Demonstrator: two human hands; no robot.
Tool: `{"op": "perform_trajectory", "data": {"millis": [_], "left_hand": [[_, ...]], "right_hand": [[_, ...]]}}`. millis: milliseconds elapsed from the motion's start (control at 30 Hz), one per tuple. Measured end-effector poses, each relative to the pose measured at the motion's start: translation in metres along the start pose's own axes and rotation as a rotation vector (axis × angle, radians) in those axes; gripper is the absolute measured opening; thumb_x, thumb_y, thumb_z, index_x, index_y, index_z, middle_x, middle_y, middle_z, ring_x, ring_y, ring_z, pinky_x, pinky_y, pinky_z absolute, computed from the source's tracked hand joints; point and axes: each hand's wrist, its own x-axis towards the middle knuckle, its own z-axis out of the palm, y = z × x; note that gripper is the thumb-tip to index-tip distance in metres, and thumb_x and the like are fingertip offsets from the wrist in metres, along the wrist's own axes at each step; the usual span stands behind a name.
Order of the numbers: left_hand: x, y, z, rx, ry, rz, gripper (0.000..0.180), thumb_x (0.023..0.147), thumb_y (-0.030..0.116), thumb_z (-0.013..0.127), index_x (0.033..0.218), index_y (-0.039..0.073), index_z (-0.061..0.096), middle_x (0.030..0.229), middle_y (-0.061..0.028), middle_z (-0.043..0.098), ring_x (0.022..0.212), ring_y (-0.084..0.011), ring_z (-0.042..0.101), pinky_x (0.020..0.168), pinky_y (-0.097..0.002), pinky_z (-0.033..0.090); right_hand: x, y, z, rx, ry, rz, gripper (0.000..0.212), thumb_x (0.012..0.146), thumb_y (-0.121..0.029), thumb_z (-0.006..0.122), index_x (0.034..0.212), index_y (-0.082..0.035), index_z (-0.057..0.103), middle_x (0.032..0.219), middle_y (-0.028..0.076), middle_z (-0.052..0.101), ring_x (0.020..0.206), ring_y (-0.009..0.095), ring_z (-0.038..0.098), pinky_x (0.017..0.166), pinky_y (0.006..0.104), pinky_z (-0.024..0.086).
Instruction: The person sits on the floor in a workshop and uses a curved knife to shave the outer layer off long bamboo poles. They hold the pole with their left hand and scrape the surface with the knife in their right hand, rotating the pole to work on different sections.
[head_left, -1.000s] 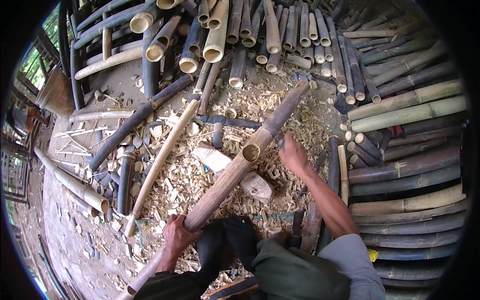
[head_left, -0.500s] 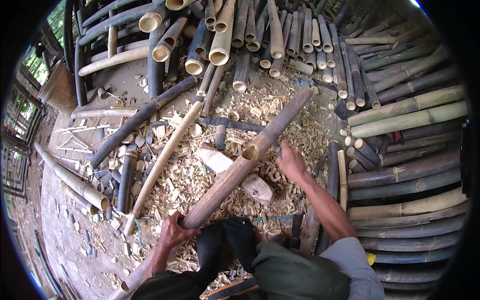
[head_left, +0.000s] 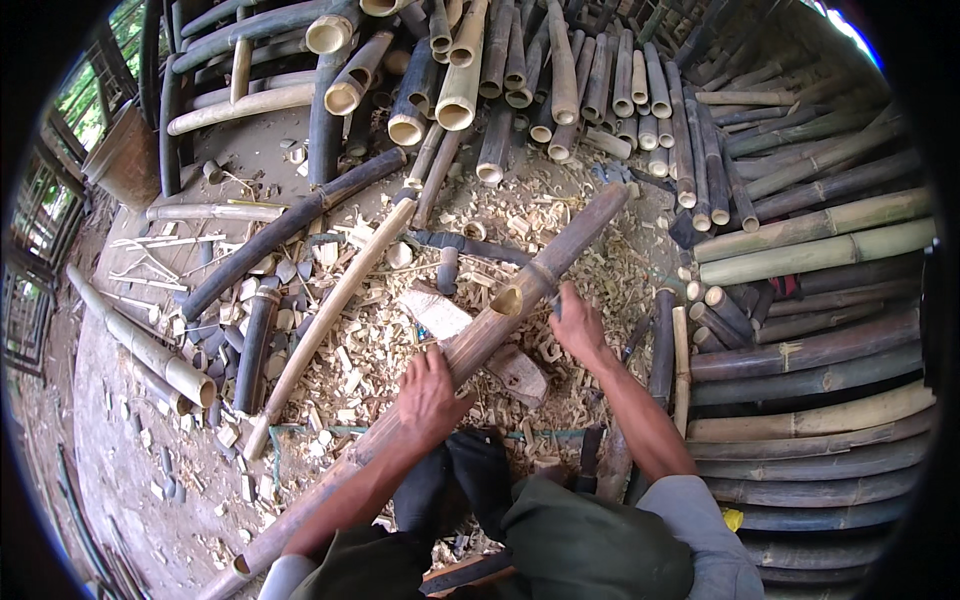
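Note:
A long brown bamboo pole (head_left: 483, 338) slants across in front of me, from my lower left up to the far right. A pale notch (head_left: 508, 300) is cut into its upper face beside a node. My left hand (head_left: 432, 398) is wrapped over the pole from above, below the notch. Close to the pole's right side, near the notch, my right hand (head_left: 580, 325) is closed around something small and dark, mostly hidden by the fingers. Under the pole lies a pale wooden block (head_left: 516, 374), with a whitish piece (head_left: 436, 311) on its other side.
Wood chips (head_left: 365, 350) cover the ground around the pole. A peeled, curved bamboo stick (head_left: 330, 325) and a dark bamboo pole (head_left: 290, 240) lie to the left. Cut bamboo tubes (head_left: 500, 60) are stacked at the back; long poles (head_left: 810, 355) lie along the right. A bucket (head_left: 122, 160) stands far left.
My left hand has moved up along the pole, from beside my leg to nearer the notch. My right hand stays closed beside the notch. The view has shifted slightly.

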Motion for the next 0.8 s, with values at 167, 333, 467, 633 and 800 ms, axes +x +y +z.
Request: {"op": "perform_trajectory", "data": {"millis": [167,333,467,633,800], "left_hand": [[0.016,-0.003,0.016,0.043,0.042,0.082,0.065,0.079,0.027,0.086,0.122,-0.001,0.048,0.119,-0.0232,0.064,0.116,-0.04,0.065,0.097,-0.0487,0.056],[0.019,-0.002,0.007,-0.057,0.006,0.065,0.051,0.078,0.016,0.079,0.118,-0.003,0.053,0.115,-0.0268,0.068,0.11,-0.0435,0.07,0.092,-0.0504,0.059],[0.021,-0.02,0.001,-0.062,-0.033,0.027,0.056,0.075,0.021,0.081,0.118,-0.004,0.056,0.114,-0.0275,0.068,0.108,-0.0433,0.07,0.093,-0.0499,0.059],[0.04,-0.014,0.003,-0.161,-0.119,0.083,0.069,0.064,0.033,0.088,0.117,-0.004,0.065,0.101,-0.025,0.072,0.092,-0.0413,0.072,0.086,-0.0491,0.058],[0.041,-0.037,-0.004,-0.209,-0.093,0.158,0.079,0.059,0.036,0.092,0.122,-0.004,0.064,0.098,-0.0235,0.073,0.093,-0.0399,0.072,0.089,-0.0481,0.057]], "right_hand": [[0.003,0.018,-0.001,0.042,-0.035,0.105,0.032,0.093,-0.003,0.066,0.119,0.001,0.047,0.08,0.012,0.065,0.061,0.023,0.066,0.047,0.0396,0.053],[-0.002,0.013,-0.007,-0.016,-0.027,0.077,0.028,0.095,0.0,0.063,0.117,0.002,0.047,0.076,0.013,0.064,0.056,0.023,0.064,0.044,0.037,0.052],[-0.007,-0.013,-0.011,0.066,-0.223,-0.042,0.026,0.097,-0.002,0.063,0.117,0.002,0.046,0.076,0.012,0.064,0.057,0.024,0.065,0.043,0.0378,0.054],[0.003,0.028,0.0,0.065,0.16,0.074,0.035,0.091,-0.001,0.071,0.115,0.003,0.047,0.079,0.02,0.067,0.067,0.034,0.072,0.061,0.0526,0.063],[-0.015,0.009,0.002,-0.051,-0.002,-0.187,0.046,0.089,-0.004,0.072,0.124,0.008,0.045,0.088,0.027,0.071,0.08,0.047,0.074,0.073,0.06,0.061]]}}
